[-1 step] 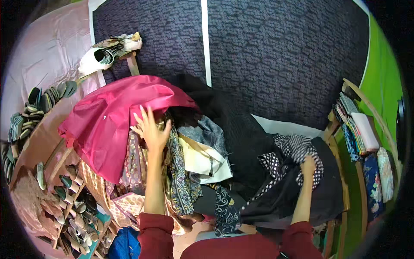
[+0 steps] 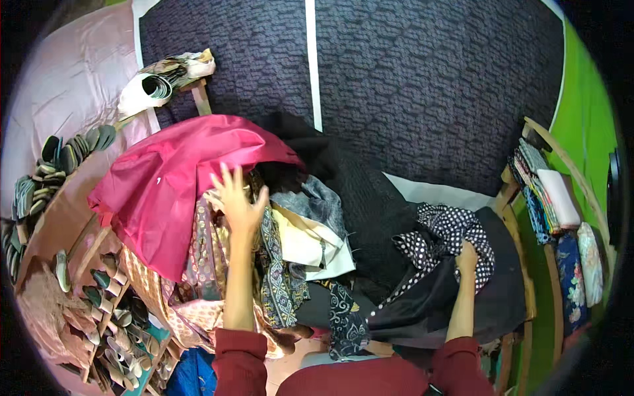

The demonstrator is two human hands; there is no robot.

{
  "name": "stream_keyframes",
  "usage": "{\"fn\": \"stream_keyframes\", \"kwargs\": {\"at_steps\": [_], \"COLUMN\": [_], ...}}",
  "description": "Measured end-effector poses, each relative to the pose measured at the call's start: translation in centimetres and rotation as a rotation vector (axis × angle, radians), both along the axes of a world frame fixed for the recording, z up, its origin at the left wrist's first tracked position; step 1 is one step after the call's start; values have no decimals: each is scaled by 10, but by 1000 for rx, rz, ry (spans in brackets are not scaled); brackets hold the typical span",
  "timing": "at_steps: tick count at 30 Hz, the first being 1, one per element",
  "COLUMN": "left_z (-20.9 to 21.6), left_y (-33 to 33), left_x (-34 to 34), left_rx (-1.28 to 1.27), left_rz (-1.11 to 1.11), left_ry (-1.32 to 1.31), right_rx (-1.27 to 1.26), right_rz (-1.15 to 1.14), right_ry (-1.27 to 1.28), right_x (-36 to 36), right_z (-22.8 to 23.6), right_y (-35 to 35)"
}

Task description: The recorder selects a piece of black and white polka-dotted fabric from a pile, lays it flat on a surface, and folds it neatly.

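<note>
Seen from above, a person in dark red sleeves leans over a heaped pile of fabrics on a wooden frame. Left hand point(image 2: 236, 198) is raised over the middle of the heap, fingers spread wide apart, palm down, touching or just above the edge of a large pink cloth point(image 2: 165, 178) that drapes over the left side of the pile; nothing is clamped in it. Under and beside that hand lie a brown-and-gold patterned cloth point(image 2: 205, 244), a dark strip with a pale geometric print point(image 2: 277, 277), and a cream folded piece point(image 2: 307, 244). Right hand point(image 2: 467, 257) sits low on the right of the heap, fingers curled together and pressed into a black-and-white polka-dot cloth point(image 2: 449, 231), which rests on top of a plain black fabric point(image 2: 462, 297); whether the fingers truly pinch the dotted cloth cannot be told. Between the two hands a bulky black textured garment point(image 2: 356, 191) crowns the pile. Behind it all hangs a dark patterned backdrop point(image 2: 429, 79). At left, rows of sandals point(image 2: 72, 148) line a pink surface and a wooden rack. At right, a wooden shelf point(image 2: 548, 224) holds folded printed textiles against a green wall point(image 2: 588, 112). A white rolled bundle point(image 2: 148, 89) sits upper left.
</note>
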State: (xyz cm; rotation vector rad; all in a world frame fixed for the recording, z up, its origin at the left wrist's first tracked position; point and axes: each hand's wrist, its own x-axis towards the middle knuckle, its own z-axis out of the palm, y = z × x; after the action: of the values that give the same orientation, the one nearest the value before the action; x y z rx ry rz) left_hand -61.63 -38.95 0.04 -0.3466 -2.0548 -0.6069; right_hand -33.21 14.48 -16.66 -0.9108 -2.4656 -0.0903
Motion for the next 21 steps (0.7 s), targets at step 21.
{"fn": "stream_keyframes", "kwargs": {"at_steps": [21], "left_z": [-146], "left_y": [169], "left_x": [108], "left_rx": [-764], "left_rz": [-887], "left_ry": [-630], "right_rx": [-312], "right_rz": [344], "right_ry": [-185], "right_x": [45], "right_z": [57], "right_y": [-159]}}
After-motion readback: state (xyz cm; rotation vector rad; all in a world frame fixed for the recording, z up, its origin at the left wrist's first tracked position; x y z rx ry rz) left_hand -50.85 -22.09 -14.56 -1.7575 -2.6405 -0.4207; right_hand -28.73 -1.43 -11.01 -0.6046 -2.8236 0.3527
